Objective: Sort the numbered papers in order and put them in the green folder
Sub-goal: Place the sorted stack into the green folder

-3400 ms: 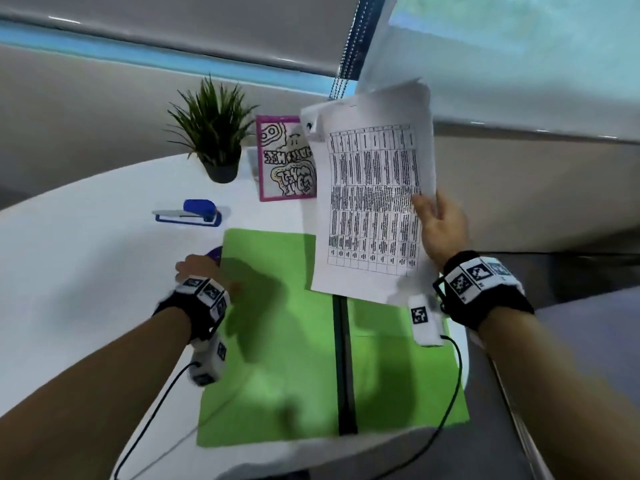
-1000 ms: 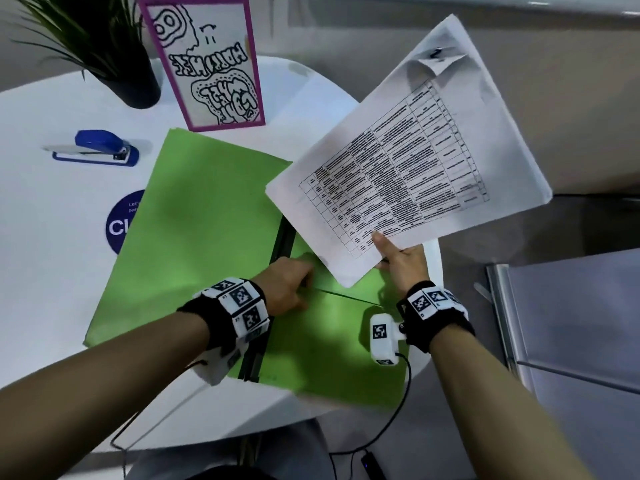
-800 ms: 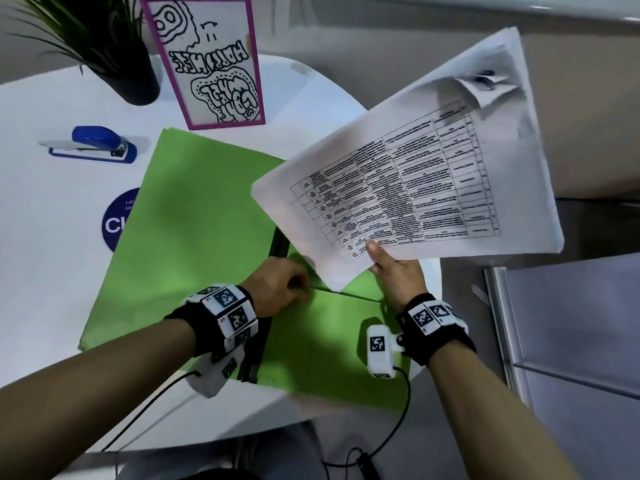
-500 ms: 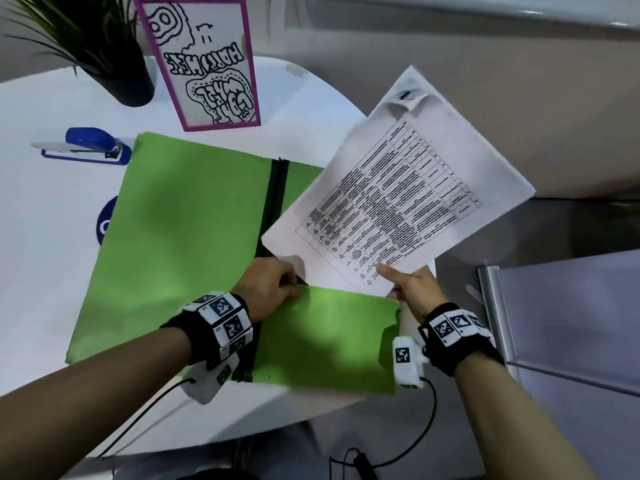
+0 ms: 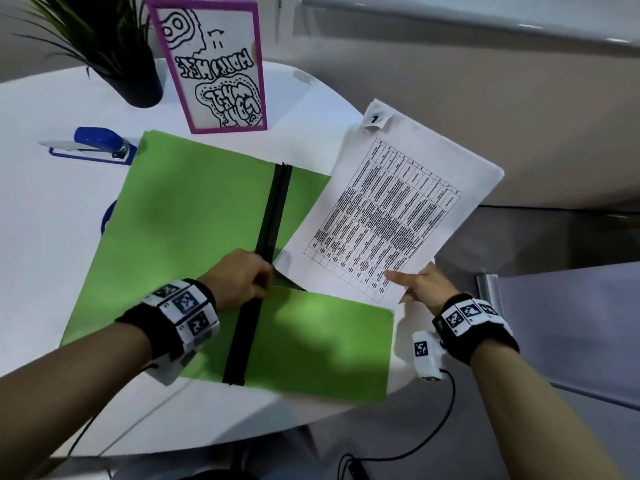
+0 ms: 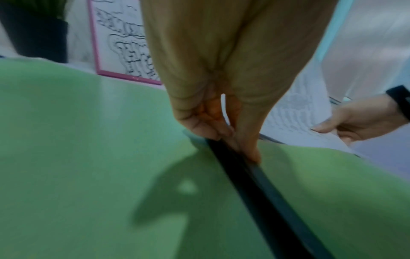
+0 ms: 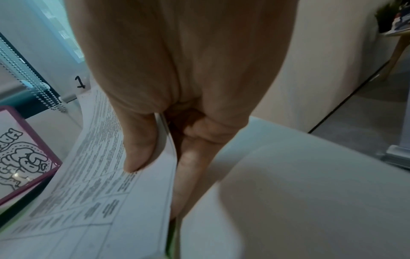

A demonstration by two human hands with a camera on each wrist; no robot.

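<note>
While left hand (image 5: 242, 277) pinches green folder (image 5: 194, 220) pocket | right hand (image 5: 424, 285) grips papers (image 5: 391, 216) (tagged 1)

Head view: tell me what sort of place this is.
Probably an office or meeting room. A white table holds a blue stapler, a green folder, a potted plant and a framed sign, while the right hand holds printed papers.

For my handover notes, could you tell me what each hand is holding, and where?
Right hand pinches the stack of papers at its near edge; left hand pinches the green folder pocket's top edge by the black spine.
</note>
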